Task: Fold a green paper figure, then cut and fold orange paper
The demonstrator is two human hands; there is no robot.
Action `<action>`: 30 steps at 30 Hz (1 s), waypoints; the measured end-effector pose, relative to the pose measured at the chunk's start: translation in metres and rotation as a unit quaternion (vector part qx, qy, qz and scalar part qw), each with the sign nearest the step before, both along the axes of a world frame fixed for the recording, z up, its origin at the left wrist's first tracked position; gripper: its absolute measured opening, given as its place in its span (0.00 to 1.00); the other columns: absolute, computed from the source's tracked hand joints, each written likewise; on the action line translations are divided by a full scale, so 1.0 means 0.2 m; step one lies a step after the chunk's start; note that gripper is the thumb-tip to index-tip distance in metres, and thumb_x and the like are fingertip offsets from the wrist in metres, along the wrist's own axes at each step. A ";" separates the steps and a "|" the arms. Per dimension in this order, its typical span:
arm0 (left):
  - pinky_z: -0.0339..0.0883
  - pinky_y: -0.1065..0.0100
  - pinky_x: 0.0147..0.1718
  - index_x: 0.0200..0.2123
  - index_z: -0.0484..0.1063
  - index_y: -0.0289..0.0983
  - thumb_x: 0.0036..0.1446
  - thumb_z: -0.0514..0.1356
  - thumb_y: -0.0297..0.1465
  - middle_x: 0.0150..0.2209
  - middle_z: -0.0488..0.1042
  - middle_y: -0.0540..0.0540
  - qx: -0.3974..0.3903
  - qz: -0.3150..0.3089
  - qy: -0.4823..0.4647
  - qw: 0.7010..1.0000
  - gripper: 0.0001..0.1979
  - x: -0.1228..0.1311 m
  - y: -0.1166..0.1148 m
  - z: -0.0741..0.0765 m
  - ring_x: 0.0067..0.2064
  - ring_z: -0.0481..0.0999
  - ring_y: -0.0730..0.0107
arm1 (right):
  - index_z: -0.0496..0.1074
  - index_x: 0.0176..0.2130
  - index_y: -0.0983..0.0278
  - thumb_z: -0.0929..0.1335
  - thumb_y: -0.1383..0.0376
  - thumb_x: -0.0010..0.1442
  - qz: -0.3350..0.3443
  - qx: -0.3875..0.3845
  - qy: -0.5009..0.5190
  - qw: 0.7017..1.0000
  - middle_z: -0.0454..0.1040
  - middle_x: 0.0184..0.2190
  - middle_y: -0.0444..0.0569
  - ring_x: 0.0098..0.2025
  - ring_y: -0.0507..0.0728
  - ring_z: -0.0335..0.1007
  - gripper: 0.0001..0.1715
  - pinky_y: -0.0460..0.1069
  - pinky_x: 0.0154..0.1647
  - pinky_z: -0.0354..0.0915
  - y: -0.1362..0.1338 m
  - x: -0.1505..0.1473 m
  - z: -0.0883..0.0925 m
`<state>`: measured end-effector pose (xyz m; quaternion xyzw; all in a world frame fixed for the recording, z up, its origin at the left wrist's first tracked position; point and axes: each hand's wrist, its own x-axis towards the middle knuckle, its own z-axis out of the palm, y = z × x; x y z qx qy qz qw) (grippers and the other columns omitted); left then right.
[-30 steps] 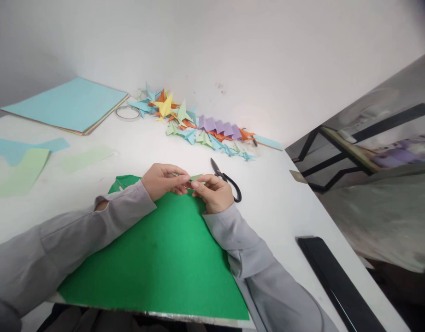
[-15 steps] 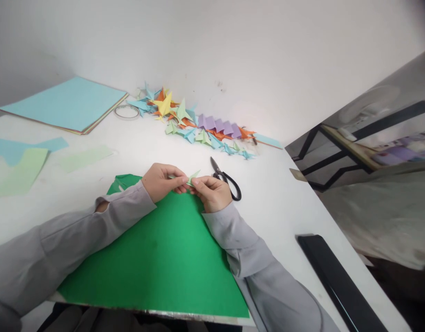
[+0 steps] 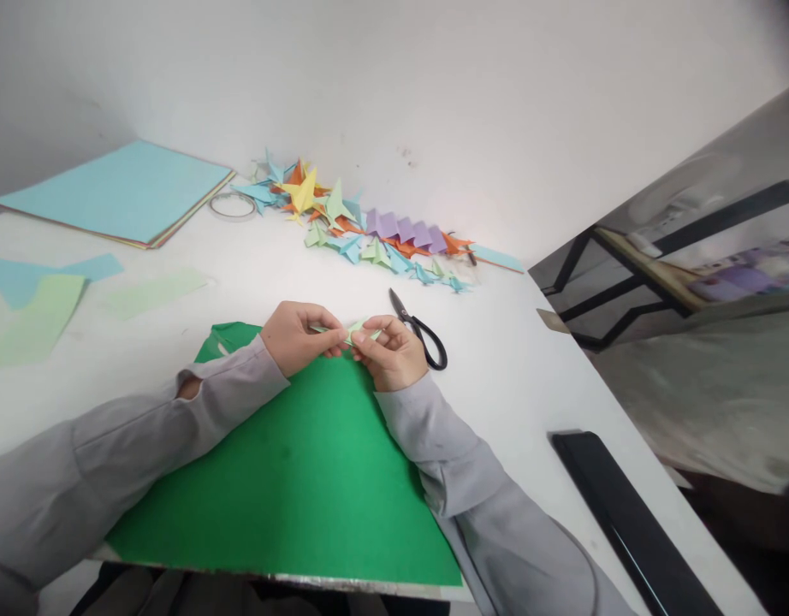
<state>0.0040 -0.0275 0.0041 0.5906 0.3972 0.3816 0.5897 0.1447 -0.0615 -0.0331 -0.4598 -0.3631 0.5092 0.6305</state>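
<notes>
A small light green folded paper (image 3: 356,328) is pinched between both hands, above the far part of a green board (image 3: 292,479). My left hand (image 3: 300,335) grips it from the left with thumb and fingertips. From the other side, my right hand (image 3: 394,352) holds it between thumb and index finger. Fingers cover much of the paper, so its full shape cannot be made out. Black-handled scissors (image 3: 426,338) lie just right of my right hand, blades pointing away.
Folded paper cranes (image 3: 305,192) in several colours lie along the wall, with purple folded paper (image 3: 407,231). A paper stack (image 3: 118,188) and a tape roll (image 3: 232,205) sit at the back left. Paper scraps (image 3: 41,321) lie left; a long black object (image 3: 625,522) lies right.
My right index finger has lifted and spread over the light green paper. The pointed tip that stuck up between the hands now lies lower, toward the right fingers. My left hand is nearly still.
</notes>
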 end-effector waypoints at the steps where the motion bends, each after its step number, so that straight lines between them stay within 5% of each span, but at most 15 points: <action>1: 0.67 0.74 0.19 0.18 0.70 0.32 0.40 0.63 0.26 0.16 0.73 0.49 0.000 -0.001 -0.002 1.000 0.05 0.00 0.00 0.00 0.18 0.71 0.76 | 0.68 0.27 0.64 0.77 0.65 0.34 0.004 -0.003 0.005 1.000 0.70 0.15 0.36 0.16 0.46 0.64 0.20 0.42 0.18 0.59 0.00 0.00 0.00; 22: 0.65 0.74 0.18 0.17 0.68 0.32 0.38 0.64 0.25 0.15 0.72 0.49 -0.001 -0.007 -0.004 1.000 0.06 0.00 -0.02 0.02 0.17 0.69 0.77 | 0.71 0.31 0.66 0.77 0.70 0.32 0.060 -0.090 0.072 0.992 0.71 0.15 0.40 0.15 0.47 0.64 0.22 0.42 0.15 0.59 -0.01 0.03 0.08; 30: 0.67 0.73 0.20 0.22 0.67 0.33 0.35 0.69 0.33 0.17 0.74 0.49 -0.073 -0.019 -0.095 0.993 0.15 0.01 0.00 -0.03 0.19 0.72 0.75 | 0.68 0.33 0.64 0.77 0.65 0.34 -0.003 0.012 0.016 1.000 0.71 0.16 0.37 0.15 0.46 0.63 0.24 0.42 0.17 0.60 0.00 0.01 0.03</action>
